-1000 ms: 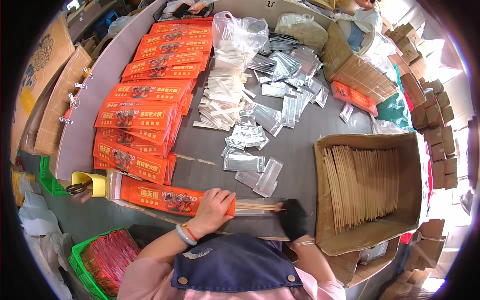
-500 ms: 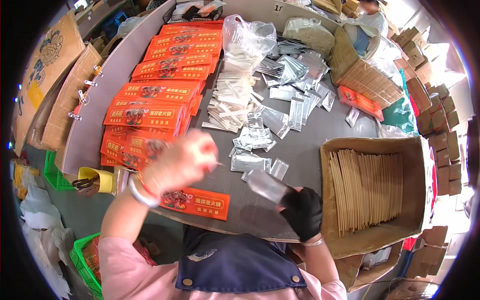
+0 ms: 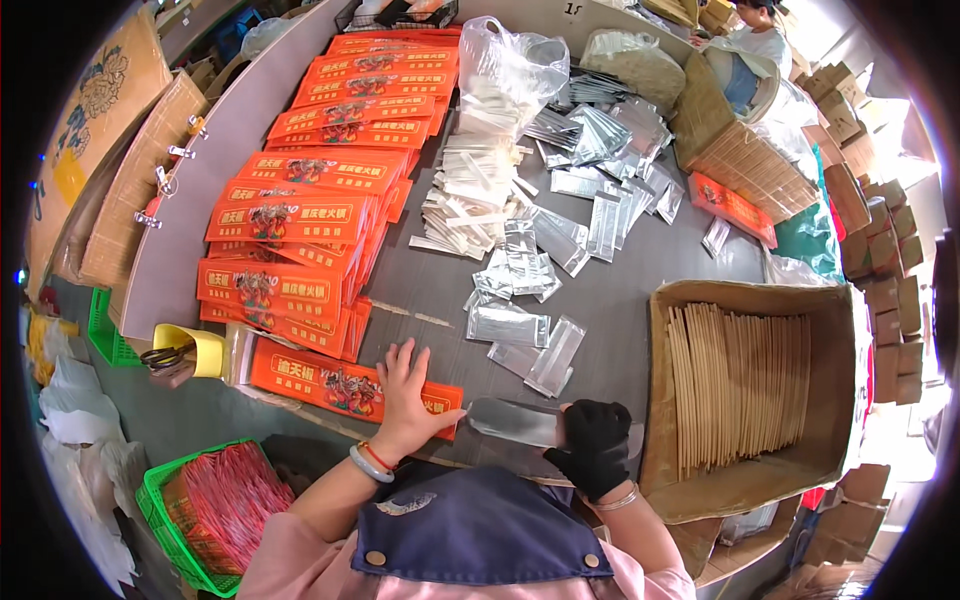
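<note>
My bare left hand (image 3: pixel 405 395) lies with fingers spread on the right part of a red printed paper sleeve (image 3: pixel 300 375) at the table's front edge. Its thumb points right, close to the rounded end of a flat, shiny grey strip (image 3: pixel 512 422). My right hand (image 3: pixel 592 450), in a black fingerless glove, grips that strip, whose other end shows past the glove. I cannot make out exactly what the strip is. Just beyond it lie several silvery flat packets (image 3: pixel 555 355). Stacks of red sleeves (image 3: pixel 290 220) fill the table's left side.
White paper-wrapped strips (image 3: pixel 465 200) are heaped mid-table below a clear plastic bag (image 3: pixel 510 65). A cardboard box (image 3: pixel 655 400) of wooden chopsticks (image 3: pixel 740 385) stands at right. Scissors (image 3: pixel 165 357) rest in a yellow holder (image 3: pixel 205 350). A green basket (image 3: pixel 155 500) stands low at left.
My left hand has come down from above the sleeves onto the front sleeve, its fingers now spread. The right hand has moved slightly left and lower, bringing the grey strip nearly level beside that sleeve.
</note>
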The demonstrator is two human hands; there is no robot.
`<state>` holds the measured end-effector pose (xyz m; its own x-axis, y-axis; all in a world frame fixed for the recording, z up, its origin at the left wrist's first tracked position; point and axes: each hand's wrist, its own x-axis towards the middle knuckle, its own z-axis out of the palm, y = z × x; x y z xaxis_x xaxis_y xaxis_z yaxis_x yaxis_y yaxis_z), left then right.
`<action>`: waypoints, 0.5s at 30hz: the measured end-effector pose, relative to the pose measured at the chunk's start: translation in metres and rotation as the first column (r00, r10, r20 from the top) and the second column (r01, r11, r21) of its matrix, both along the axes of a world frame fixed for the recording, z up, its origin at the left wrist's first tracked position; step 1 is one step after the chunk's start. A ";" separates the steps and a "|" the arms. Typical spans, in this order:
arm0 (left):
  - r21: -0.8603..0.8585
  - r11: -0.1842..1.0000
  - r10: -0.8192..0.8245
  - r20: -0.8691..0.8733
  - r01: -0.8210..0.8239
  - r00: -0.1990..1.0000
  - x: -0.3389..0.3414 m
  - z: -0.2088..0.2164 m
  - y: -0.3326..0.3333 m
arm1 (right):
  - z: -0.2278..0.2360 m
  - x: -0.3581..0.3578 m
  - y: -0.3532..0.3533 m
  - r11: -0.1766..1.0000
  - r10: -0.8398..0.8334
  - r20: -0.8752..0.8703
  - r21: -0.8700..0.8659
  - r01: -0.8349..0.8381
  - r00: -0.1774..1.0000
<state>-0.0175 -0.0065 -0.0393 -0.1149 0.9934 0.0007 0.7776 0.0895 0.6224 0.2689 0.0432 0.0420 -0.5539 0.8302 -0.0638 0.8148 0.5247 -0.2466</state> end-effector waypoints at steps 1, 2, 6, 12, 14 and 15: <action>-0.002 1.000 -0.002 0.001 0.002 1.000 0.001 0.002 0.000 | -0.004 0.000 -0.001 1.000 -0.002 0.001 -0.002 0.002 1.000; -0.024 1.000 -0.005 0.002 0.005 1.000 0.001 0.004 0.001 | -0.011 -0.003 -0.002 1.000 0.011 -0.070 -0.028 -0.013 0.997; -0.072 0.995 -0.065 -0.008 0.064 0.998 0.001 0.007 0.003 | -0.044 -0.067 -0.006 0.988 0.098 -0.126 -0.106 -0.112 0.987; 0.270 0.930 -0.264 0.026 0.248 0.964 -0.019 0.004 0.109 | -0.025 -0.043 0.010 0.994 0.015 -0.292 0.112 0.019 0.956; 0.379 0.895 -0.192 -0.154 0.237 0.969 -0.022 0.018 0.165 | -0.023 -0.014 0.019 0.971 -0.120 -0.294 0.164 0.173 0.948; 0.385 0.892 -0.191 -0.156 0.238 0.969 -0.028 0.012 0.178 | -0.021 0.003 0.025 0.954 -0.160 -0.310 0.194 0.227 0.937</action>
